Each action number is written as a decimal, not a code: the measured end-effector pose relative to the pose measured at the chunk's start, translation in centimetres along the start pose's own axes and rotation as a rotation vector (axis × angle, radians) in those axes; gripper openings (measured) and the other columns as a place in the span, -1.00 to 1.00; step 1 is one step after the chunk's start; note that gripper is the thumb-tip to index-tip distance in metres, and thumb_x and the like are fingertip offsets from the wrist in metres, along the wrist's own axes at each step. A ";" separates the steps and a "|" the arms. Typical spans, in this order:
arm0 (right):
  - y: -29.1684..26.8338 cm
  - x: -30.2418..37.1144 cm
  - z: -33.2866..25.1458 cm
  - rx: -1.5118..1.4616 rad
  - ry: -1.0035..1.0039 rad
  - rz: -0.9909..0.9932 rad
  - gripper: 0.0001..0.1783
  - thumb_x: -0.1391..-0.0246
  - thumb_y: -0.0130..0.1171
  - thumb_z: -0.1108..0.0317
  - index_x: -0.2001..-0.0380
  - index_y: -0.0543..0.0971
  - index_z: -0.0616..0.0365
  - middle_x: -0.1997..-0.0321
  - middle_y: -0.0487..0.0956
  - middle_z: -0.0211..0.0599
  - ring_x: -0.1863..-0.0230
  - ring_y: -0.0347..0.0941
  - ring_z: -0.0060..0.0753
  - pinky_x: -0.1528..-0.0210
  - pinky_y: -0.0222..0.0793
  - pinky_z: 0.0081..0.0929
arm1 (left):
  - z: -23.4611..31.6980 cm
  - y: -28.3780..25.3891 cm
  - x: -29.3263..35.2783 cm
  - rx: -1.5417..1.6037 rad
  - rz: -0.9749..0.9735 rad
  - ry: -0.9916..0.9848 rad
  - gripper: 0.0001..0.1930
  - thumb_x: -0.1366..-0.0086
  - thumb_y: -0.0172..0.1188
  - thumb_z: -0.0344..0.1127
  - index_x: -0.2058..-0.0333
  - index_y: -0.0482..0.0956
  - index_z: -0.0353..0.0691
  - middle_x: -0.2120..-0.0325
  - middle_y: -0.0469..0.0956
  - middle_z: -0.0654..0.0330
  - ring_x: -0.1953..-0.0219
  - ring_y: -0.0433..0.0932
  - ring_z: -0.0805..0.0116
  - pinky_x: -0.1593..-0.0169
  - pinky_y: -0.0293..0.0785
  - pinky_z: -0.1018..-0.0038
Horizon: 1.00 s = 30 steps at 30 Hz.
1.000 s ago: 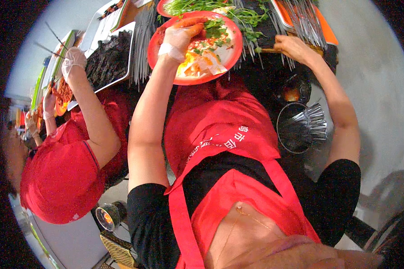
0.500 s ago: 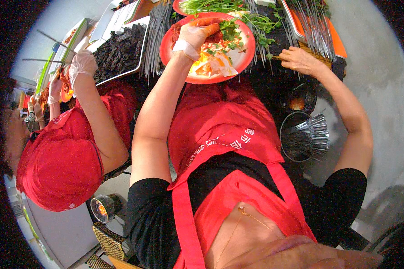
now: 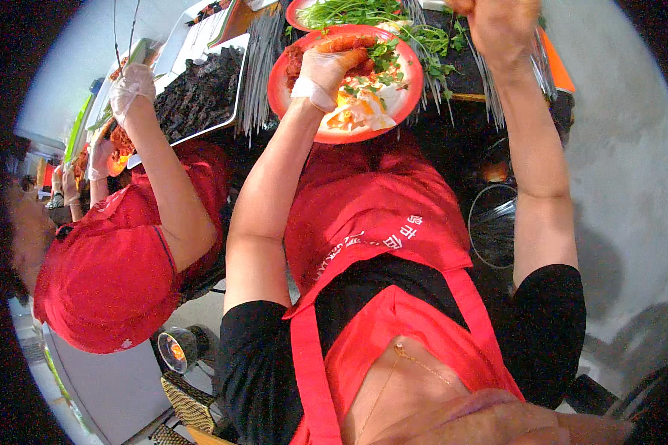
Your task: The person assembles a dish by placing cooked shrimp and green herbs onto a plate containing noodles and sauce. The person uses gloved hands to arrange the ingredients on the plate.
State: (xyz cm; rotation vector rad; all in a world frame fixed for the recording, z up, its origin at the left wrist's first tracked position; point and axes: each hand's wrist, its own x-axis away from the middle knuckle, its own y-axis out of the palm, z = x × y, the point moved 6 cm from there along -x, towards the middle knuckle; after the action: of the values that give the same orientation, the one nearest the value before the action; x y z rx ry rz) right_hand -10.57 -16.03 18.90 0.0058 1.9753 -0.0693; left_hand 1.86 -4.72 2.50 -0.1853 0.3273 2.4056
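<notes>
As the head view looks down on the near edge of the table (image 3: 466,97), a red-rimmed plate (image 3: 360,136) shows at the middle of that edge, close to the body, probably so the forearm need not stretch. The left hand (image 3: 325,73), in a thin clear glove, is half closed over the plate's left part, its orange-stained fingers bent across red-coated pieces (image 3: 292,65); whether it grips any of them I cannot tell. The glove likely keeps the seasoning off the skin. The right hand (image 3: 502,33) is raised above the table's right side and partly cut off by the upper border, so how far it is open, and whether it has hold of anything, stays unclear. Metal skewers (image 3: 258,81) jut over the near edge to the plate's left (others stick out on its right), presumably with their ends out for easy picking. Green herbs (image 3: 360,10) lie beyond the plate, and a white tray (image 3: 242,83) of dark pieces (image 3: 200,93) stands farther left, seemingly within reach of a co-worker's gloved hand (image 3: 132,90).
</notes>
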 end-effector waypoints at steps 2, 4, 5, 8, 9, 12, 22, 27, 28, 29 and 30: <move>0.9 -0.6 -0.4 0.151 0.162 -0.060 -0.82 -0.11 -0.06 0.44 0.21 0.42 0.17 0.55 0.42 -0.45 0.63 0.25 -0.75 0.65 0.15 -0.78 | 0.1 -0.1 0.3 0.009 0.023 -0.014 -0.80 -0.10 0.04 -0.54 0.27 0.51 -0.40 0.40 0.54 0.10 0.46 0.52 0.38 0.36 0.50 0.53; 2.1 0.1 0.4 0.281 0.302 -0.040 -0.88 -0.07 -0.04 0.49 0.39 0.51 0.22 0.60 0.42 -0.47 0.59 0.29 -0.76 0.60 0.20 -0.78 | -0.2 -0.4 0.3 0.010 0.007 -0.011 -0.78 -0.08 0.05 -0.52 0.25 0.50 -0.37 0.37 0.53 0.13 0.41 0.52 0.38 0.31 0.49 0.53; 2.4 0.7 0.7 0.410 0.427 -0.145 -0.88 -0.02 0.03 0.48 0.36 0.52 0.22 0.51 0.47 -0.41 0.55 0.35 -0.68 0.56 0.26 -0.73 | -0.2 -0.5 0.3 0.011 -0.003 -0.009 -0.77 -0.07 0.06 -0.52 0.24 0.50 -0.35 0.35 0.53 0.15 0.38 0.51 0.39 0.28 0.48 0.53; 1.5 3.7 5.1 0.871 0.380 -0.480 -0.78 0.02 -0.03 0.45 0.26 0.48 0.18 0.45 0.54 -0.22 0.36 0.48 -0.32 0.29 0.36 -0.48 | 1.1 -0.7 0.6 0.024 0.055 0.047 -0.78 -0.09 0.00 -0.57 0.27 0.52 -0.38 0.39 0.54 0.13 0.45 0.52 0.40 0.35 0.48 0.55; 1.4 4.5 5.5 0.899 0.266 -0.502 -0.78 0.05 -0.02 0.42 0.29 0.49 0.18 0.48 0.53 -0.15 0.32 0.49 -0.19 0.26 0.38 -0.39 | 1.4 -0.4 0.8 0.015 0.050 0.062 -0.78 -0.09 -0.01 -0.57 0.26 0.52 -0.38 0.39 0.54 0.13 0.44 0.52 0.41 0.34 0.48 0.56; 0.3 6.4 6.6 0.893 0.185 -0.541 -0.73 0.06 -0.01 0.51 0.21 0.47 0.21 0.36 0.53 -0.18 0.30 0.47 -0.20 0.24 0.36 -0.44 | 1.7 0.0 0.7 0.013 0.026 0.077 -0.77 -0.09 -0.02 -0.58 0.26 0.52 -0.37 0.38 0.54 0.13 0.41 0.51 0.42 0.31 0.47 0.56; -0.5 7.6 7.4 0.947 0.151 -0.583 -0.73 0.05 0.02 0.38 0.22 0.49 0.14 0.29 0.51 -0.19 0.26 0.45 -0.18 0.21 0.37 -0.39 | 1.0 -0.3 0.5 -0.031 0.005 0.065 -0.74 -0.10 0.00 -0.51 0.20 0.47 -0.39 0.33 0.52 0.09 0.32 0.52 0.35 0.21 0.49 0.49; -0.7 7.5 6.4 0.988 0.158 -0.602 -0.75 0.06 0.04 0.36 0.24 0.51 0.11 0.30 0.52 -0.18 0.28 0.47 -0.20 0.23 0.38 -0.40 | 0.4 -1.1 -0.1 0.124 0.067 0.029 -0.82 -0.11 0.06 -0.55 0.27 0.51 -0.38 0.38 0.54 0.11 0.43 0.53 0.38 0.34 0.51 0.53; -1.1 7.3 6.4 0.944 0.160 -0.555 -0.76 0.06 0.04 0.37 0.26 0.52 0.11 0.30 0.52 -0.18 0.28 0.47 -0.21 0.23 0.38 -0.40 | 0.4 -1.0 0.0 0.118 0.077 0.025 -0.82 -0.12 0.06 -0.54 0.27 0.51 -0.38 0.38 0.54 0.12 0.43 0.53 0.39 0.33 0.51 0.53; -1.4 7.2 6.4 0.901 0.162 -0.508 -0.77 0.06 0.04 0.37 0.27 0.52 0.11 0.30 0.52 -0.18 0.29 0.47 -0.21 0.24 0.39 -0.41 | 0.5 -0.9 0.1 0.112 0.086 0.021 -0.82 -0.12 0.06 -0.54 0.27 0.51 -0.38 0.38 0.54 0.12 0.43 0.52 0.39 0.33 0.51 0.53; -1.5 7.3 6.5 0.912 0.256 -0.486 -0.78 0.08 0.05 0.39 0.29 0.53 0.14 0.29 0.53 -0.16 0.25 0.47 -0.22 0.20 0.38 -0.42 | 0.7 -0.7 0.2 0.104 0.097 0.017 -0.82 -0.12 0.05 -0.54 0.27 0.51 -0.37 0.38 0.54 0.13 0.42 0.52 0.39 0.32 0.51 0.53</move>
State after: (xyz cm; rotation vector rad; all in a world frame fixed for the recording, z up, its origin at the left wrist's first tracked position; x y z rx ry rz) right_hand -7.50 -18.06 9.69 0.1324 1.9916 -1.3261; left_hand 2.11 -3.87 2.95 -0.1456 0.4782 2.4762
